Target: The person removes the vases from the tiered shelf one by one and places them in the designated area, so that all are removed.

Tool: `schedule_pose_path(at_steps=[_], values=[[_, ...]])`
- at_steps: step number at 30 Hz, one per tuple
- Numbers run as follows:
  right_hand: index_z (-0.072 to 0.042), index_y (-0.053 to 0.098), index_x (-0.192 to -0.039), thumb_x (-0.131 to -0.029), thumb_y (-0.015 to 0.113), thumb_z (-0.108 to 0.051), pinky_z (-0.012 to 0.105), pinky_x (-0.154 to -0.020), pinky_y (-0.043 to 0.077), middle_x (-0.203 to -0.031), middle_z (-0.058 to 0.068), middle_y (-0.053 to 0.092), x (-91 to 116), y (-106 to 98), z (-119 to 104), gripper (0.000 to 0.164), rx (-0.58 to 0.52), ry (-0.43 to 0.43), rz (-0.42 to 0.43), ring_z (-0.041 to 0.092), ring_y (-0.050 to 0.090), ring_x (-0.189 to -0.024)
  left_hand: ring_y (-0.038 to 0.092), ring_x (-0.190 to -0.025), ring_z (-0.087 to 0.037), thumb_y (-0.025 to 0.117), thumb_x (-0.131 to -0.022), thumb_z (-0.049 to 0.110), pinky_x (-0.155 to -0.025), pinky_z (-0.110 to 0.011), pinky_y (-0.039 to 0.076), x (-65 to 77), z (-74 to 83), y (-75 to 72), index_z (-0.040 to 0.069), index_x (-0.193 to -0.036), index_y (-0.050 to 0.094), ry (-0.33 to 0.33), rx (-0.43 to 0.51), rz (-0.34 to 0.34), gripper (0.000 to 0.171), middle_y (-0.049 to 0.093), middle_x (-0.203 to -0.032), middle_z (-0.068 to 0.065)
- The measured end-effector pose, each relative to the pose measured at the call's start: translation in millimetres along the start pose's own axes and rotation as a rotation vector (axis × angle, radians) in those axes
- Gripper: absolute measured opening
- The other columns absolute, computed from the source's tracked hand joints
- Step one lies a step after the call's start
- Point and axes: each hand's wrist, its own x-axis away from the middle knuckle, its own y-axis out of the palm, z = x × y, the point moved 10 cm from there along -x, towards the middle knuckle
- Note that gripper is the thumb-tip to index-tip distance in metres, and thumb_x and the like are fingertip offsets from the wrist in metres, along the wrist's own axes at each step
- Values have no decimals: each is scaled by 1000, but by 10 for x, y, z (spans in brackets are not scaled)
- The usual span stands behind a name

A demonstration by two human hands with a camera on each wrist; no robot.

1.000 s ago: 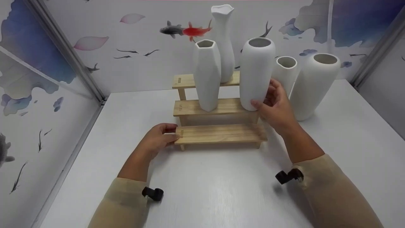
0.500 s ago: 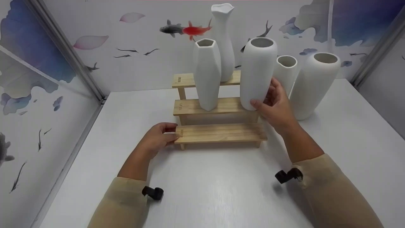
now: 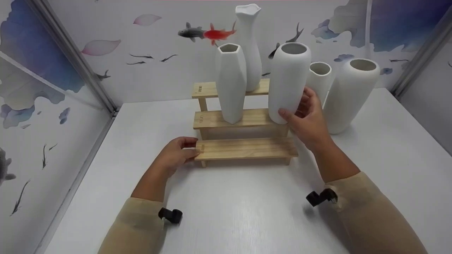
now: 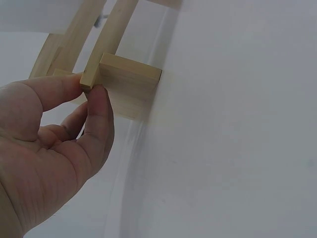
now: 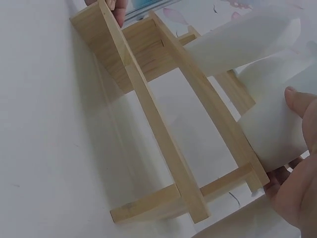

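On the white table stands a three-step wooden plant stand (image 3: 247, 149). My left hand (image 3: 173, 155) holds the left end of its lowest step; the left wrist view shows thumb and fingertips pinching the board's end (image 4: 94, 74). A smooth, rounded white vase (image 3: 289, 79) stands on the right end of the middle step, slightly tilted to the right. My right hand (image 3: 310, 123) grips it low on its right side, thumb in front and fingers behind. To its left on that step is a faceted white vase (image 3: 231, 86). A tall wavy-rimmed vase (image 3: 251, 46) occupies the top step.
Right of the stand, a smaller white vase (image 3: 320, 83) and a large rounded white vase (image 3: 351, 98) stand close to my right hand. Printed panels with fish and leaves (image 3: 155, 74) rise behind the white table (image 3: 226, 208) and along its sides.
The top of the rounded vase has shifted a little to the right while its base stays about in place. My right hand follows slightly. The left hand has not moved.
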Motion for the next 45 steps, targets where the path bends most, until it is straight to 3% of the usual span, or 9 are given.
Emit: schedule_pose_path(at_steps=[8, 17, 31, 37, 45], values=[[-33, 35, -160, -89, 90, -28, 51, -126, 40, -159, 5, 49, 44, -44, -90, 90, 5, -16, 41, 26, 51, -146, 66, -123, -23, 73, -98, 7, -101, -32, 61, -9, -17, -6, 9, -147, 58, -12, 1, 5, 51, 61, -145, -10], [-27, 37, -160, -88, 89, -19, 44, -119, 43, -154, 6, 52, 106, -151, -352, 89, -136, -113, 103, 26, 54, -141, 68, -119, -23, 73, -98, 7, -101, -33, 61, -9, -15, -11, 9, -148, 58, -22, -16, 14, 52, 61, -146, -11], [-22, 42, -158, -85, 87, -1, 53, -128, 39, -161, 8, 53, 230, -397, -765, 88, -327, -266, 163, 31, 53, -148, 67, -121, -23, 73, -99, 9, -102, -33, 61, 3, -15, 1, 10, -147, 59, -29, -13, 19, 50, 62, -143, -10], [-23, 41, -158, -84, 88, 0, 51, -131, 38, -163, 5, 51, 316, -597, -833, 91, -378, -267, 228, 28, 52, -150, 66, -123, -23, 73, -99, 8, -103, -33, 61, 6, -20, 19, 9, -147, 58, -25, -8, 13, 50, 61, -145, -10], [-22, 41, -158, -81, 86, 12, 48, -132, 35, -162, 7, 50, 422, -1063, -804, 95, -462, -248, 323, 31, 47, -151, 68, -120, -24, 73, -98, 6, -98, -31, 62, -10, -11, 13, 7, -148, 57, 2, 6, -2, 52, 60, -147, -13]])
